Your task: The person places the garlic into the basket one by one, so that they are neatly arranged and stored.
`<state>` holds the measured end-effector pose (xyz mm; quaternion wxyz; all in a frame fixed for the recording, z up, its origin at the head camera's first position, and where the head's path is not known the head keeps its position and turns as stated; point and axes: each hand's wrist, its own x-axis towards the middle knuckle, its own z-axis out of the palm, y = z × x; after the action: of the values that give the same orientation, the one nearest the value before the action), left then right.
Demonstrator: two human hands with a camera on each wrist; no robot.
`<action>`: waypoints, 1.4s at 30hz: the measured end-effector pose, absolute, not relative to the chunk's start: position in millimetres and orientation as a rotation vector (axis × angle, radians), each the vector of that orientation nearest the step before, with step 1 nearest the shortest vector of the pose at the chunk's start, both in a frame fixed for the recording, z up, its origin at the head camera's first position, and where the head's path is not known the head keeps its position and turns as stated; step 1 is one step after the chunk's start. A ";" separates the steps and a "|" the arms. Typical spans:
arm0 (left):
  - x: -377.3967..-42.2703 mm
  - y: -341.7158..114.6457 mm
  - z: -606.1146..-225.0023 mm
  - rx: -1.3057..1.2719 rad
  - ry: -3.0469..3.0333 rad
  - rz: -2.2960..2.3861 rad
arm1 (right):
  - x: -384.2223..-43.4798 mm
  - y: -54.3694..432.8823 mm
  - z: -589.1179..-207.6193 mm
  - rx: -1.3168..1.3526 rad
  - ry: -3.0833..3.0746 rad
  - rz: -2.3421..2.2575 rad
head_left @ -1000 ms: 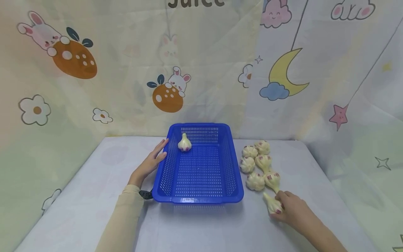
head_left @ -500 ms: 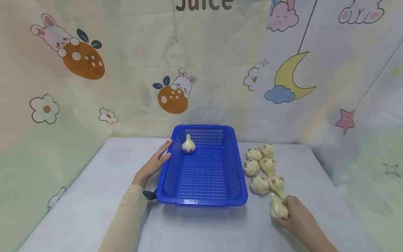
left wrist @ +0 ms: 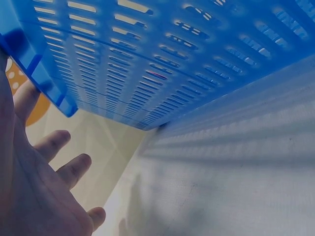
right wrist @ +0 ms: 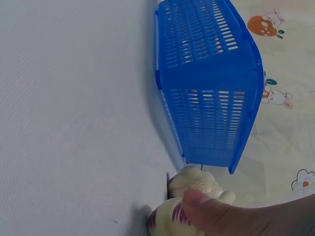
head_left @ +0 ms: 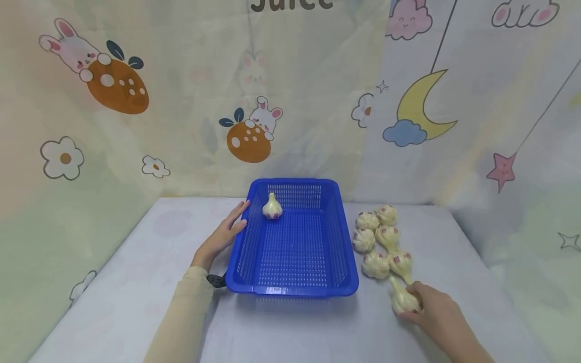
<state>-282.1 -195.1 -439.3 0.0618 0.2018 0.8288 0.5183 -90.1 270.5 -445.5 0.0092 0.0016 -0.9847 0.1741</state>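
Right grip (head_left: 438, 312) barely shifted, pinching purple-marked cream garlic bulb (head_left: 402, 301) by round body, likely firmest; left grip (head_left: 221, 235) spread against blue perforated plastic basket (head_left: 290, 291), probably steadying.

A white tabletop (head_left: 290, 333) meets a pale printed cloth (head_left: 313, 136) hung behind it. On the cloth at left, a white rabbit (head_left: 74, 50) leans over a spotted orange fruit (head_left: 119, 88) (a smaller pair repeats it near the middle), with an outlined flower (head_left: 62, 158) below. At right, a yellow moon (head_left: 419, 101) overlaps a blue cloud (head_left: 405, 133); farther right hangs a pink star (head_left: 502, 169).
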 end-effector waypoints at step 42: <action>-281.1 -195.9 -435.0 0.596 2.490 1.574 | -96.6 260.8 -457.8 0.101 -2.904 0.602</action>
<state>-281.1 -195.9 -435.0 0.0680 0.1979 0.8266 0.5224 -96.6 260.8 -457.8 0.0872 0.0341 -0.9749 0.2021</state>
